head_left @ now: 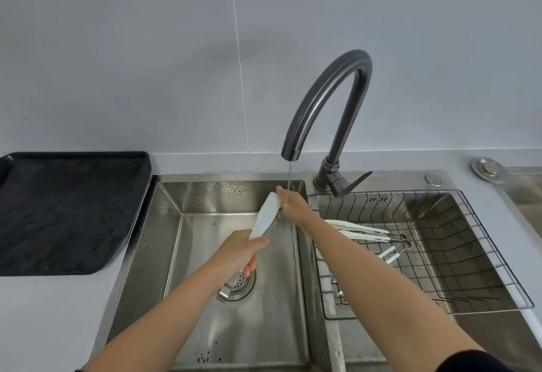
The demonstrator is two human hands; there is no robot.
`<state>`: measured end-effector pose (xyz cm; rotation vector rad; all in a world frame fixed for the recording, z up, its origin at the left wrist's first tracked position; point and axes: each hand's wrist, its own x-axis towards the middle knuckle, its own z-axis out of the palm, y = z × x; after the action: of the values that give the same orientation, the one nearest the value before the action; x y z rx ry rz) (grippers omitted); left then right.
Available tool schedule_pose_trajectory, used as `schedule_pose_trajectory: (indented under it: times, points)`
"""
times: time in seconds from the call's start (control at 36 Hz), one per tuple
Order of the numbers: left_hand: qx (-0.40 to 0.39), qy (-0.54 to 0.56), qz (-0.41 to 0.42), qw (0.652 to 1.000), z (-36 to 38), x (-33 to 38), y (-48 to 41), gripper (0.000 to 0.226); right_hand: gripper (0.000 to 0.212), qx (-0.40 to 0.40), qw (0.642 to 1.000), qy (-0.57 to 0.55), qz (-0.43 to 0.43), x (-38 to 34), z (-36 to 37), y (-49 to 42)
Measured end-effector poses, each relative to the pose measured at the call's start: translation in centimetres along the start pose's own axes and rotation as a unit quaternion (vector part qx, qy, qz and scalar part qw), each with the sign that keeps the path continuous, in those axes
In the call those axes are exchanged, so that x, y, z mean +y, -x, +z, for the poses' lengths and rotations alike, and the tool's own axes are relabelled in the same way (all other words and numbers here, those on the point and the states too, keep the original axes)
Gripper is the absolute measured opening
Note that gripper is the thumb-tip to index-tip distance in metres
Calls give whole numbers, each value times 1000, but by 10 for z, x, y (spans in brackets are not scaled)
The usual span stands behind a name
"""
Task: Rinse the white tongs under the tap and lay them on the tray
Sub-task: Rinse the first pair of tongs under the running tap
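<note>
White tongs (266, 215) point up and to the right over the left sink basin (205, 201). My left hand (242, 252) grips them around the lower handle, and the metal hinge end sticks out below the hand. My right hand (289, 203) touches the upper tip of the tongs, right under the thin stream of water from the dark curved tap (328, 101). A black tray (67, 210) lies on the counter to the left of the sink, wet and with nothing on it.
A wire basket (457, 254) sits in the right basin and holds more white tongs (366, 232). A drain strainer (242, 285) lies in the left basin's floor. A round metal cap (488, 167) sits on the counter at the far right.
</note>
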<state>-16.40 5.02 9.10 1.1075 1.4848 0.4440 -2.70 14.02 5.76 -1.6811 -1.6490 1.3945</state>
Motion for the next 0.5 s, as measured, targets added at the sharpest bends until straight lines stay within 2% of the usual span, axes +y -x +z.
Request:
schedule_pose_trajectory:
  times: [0.06, 0.11, 0.17, 0.22, 0.28, 0.39, 0.44, 0.5]
  points:
    - [22, 21, 7, 999, -6, -3, 1, 13, 56, 20, 998, -40, 36, 3, -2, -3]
    - [46, 58, 14, 997, -13, -5, 1, 17, 55, 35, 992, -81, 86, 6, -3, -4]
    - [62, 97, 15, 993, -19, -5, -1, 28, 50, 31, 985, -116, 124, 9, -4, -1]
    - [66, 159, 6, 985, -21, -4, -2, 29, 32, -1, 973, -174, 153, 12, -3, 7]
    - [67, 260, -13, 963, -21, -2, -6, 29, 28, -60, 946, -266, 178, 18, 1, 17]
    - [62, 435, -30, 898, -13, -2, -15, 46, 43, -164, 886, -396, 177, 26, 9, 37]
    - [55, 474, -21, 879, -9, -2, -16, 51, 37, -199, 865, -430, 164, 23, 10, 46]
    - [37, 508, -21, 860, -5, -4, -17, 54, 21, -207, 853, -457, 145, 19, 12, 50]
